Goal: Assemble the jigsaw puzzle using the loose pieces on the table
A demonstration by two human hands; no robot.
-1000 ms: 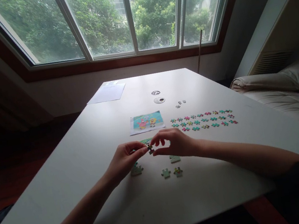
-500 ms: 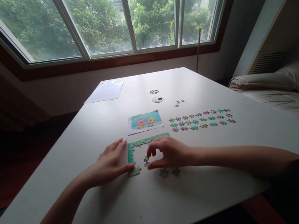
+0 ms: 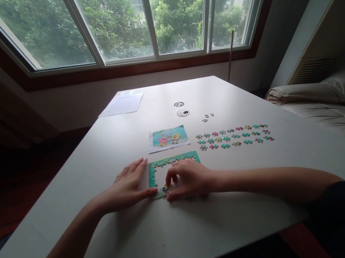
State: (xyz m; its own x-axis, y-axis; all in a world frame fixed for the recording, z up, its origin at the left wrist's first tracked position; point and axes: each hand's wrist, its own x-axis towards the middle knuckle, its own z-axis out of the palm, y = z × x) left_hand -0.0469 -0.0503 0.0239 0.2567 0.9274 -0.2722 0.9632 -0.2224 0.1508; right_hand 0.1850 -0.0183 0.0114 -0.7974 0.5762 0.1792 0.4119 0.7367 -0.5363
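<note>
A partly joined jigsaw puzzle lies on the white table, its green border pieces running along the far and left sides. My left hand rests flat beside the left border, fingers stretched out, thumb touching the near-left corner. Between finger and thumb, my right hand pinches a small puzzle piece with purple and yellow on it, right at the near border next to that corner. Other pieces under my right hand are mostly hidden. Just beyond the puzzle is a printed cartoon picture.
Several loose puzzle pieces lie in rows to the right. A few more pieces sit farther back, near two round stickers or discs. White paper lies at the far left of the table. A pale sofa stands at right.
My right hand has moved slightly left and nearer with the puzzle piece, bringing it up to the corner piece by my left thumb. My left hand has stayed nearly still.
</note>
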